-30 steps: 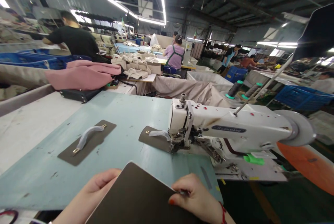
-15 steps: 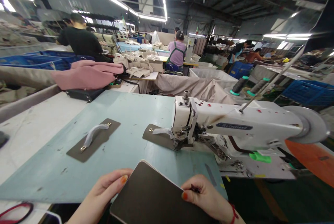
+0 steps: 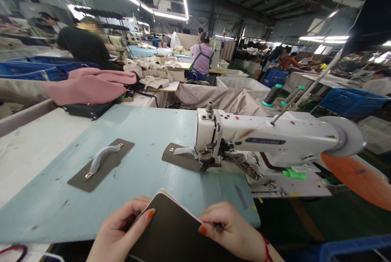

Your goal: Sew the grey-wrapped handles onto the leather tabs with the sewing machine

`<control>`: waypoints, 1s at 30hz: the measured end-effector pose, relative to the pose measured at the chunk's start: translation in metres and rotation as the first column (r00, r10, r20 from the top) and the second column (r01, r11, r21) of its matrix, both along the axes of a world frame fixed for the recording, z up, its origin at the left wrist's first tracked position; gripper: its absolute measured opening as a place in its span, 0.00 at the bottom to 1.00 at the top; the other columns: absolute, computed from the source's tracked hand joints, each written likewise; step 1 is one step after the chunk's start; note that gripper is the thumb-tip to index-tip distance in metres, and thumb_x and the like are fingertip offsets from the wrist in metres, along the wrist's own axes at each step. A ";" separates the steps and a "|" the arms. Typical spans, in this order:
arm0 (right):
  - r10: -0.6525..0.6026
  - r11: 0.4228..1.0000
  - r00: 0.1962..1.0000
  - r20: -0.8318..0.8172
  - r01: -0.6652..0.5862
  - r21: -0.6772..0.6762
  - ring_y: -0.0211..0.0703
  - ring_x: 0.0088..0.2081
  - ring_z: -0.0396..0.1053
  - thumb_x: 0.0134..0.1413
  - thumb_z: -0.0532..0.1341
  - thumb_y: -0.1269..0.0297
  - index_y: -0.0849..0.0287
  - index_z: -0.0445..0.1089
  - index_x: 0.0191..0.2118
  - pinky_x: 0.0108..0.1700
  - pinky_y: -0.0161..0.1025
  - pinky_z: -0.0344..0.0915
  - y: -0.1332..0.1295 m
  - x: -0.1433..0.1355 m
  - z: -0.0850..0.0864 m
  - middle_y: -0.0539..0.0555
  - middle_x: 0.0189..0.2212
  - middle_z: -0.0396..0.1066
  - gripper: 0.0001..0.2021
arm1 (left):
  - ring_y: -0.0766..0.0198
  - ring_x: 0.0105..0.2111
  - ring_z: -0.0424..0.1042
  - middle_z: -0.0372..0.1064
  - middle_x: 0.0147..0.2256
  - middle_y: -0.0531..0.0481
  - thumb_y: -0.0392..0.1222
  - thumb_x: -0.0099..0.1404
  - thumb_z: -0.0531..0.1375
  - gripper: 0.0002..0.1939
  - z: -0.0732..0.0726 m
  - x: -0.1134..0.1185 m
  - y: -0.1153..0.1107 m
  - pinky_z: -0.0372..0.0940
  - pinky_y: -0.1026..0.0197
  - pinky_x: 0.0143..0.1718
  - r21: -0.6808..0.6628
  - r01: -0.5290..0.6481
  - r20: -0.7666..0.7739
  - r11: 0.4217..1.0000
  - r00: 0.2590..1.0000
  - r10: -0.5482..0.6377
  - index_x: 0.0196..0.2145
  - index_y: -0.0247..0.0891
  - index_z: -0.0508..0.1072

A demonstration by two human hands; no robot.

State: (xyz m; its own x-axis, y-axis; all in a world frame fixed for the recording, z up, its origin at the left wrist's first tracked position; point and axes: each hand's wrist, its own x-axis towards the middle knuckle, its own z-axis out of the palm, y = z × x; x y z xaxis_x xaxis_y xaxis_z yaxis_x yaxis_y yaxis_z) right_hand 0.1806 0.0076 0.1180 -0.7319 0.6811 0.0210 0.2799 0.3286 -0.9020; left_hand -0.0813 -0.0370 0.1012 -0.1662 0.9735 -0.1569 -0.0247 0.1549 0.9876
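Note:
A dark olive-brown flat panel with pale edges tilts up at the front edge of the table. My left hand grips its left side, thumb on the face and fingers behind. At the upper right edge, my right hand pinches the panel between thumb and fingers. A small dark object shows within the right hand's curl, too small to name. Beyond lies a brown piece bearing a plastic-wrapped handle with gold rings. A similar brown piece reaches under the head of the sewing machine.
The pale blue-green tabletop spreads around the machine. Pink material lies on a black item at the back left. Thread cones stand behind the machine. A blue crate is at the lower right. Co-workers sit farther off, one in purple.
The view has turned slightly right, so the table and machine sit farther left. My right hand has slid along the panel's edge, and the panel dips lower. Both hands keep hold of it.

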 end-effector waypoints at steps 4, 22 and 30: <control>-0.028 0.996 1.000 0.000 0.028 0.083 0.33 0.23 0.53 0.63 0.49 0.53 0.59 0.56 0.21 0.27 0.34 0.51 0.000 -0.008 0.009 0.46 0.19 0.50 0.21 | 0.58 0.35 0.71 0.72 0.37 0.46 0.51 0.54 0.65 0.14 -0.003 -0.004 0.001 0.67 0.66 0.34 0.034 0.082 -0.077 0.996 0.994 -0.079 0.30 0.37 0.74; -0.014 0.994 0.998 -0.065 0.021 0.108 0.32 0.24 0.53 0.63 0.51 0.57 0.59 0.57 0.22 0.28 0.34 0.50 0.012 -0.032 0.024 0.46 0.20 0.52 0.19 | 0.60 0.34 0.71 0.73 0.34 0.47 0.46 0.61 0.60 0.09 0.009 0.012 0.001 0.66 0.66 0.36 0.166 0.234 -0.133 0.958 0.968 -0.213 0.29 0.38 0.75; -0.039 0.990 0.992 -0.124 0.055 0.129 0.34 0.26 0.57 0.63 0.52 0.57 0.61 0.68 0.26 0.30 0.33 0.53 0.015 -0.042 0.034 0.49 0.23 0.59 0.18 | 0.62 0.34 0.72 0.73 0.33 0.49 0.41 0.63 0.58 0.06 0.009 0.015 0.005 0.66 0.66 0.38 0.282 0.286 -0.215 0.916 0.949 -0.230 0.30 0.39 0.73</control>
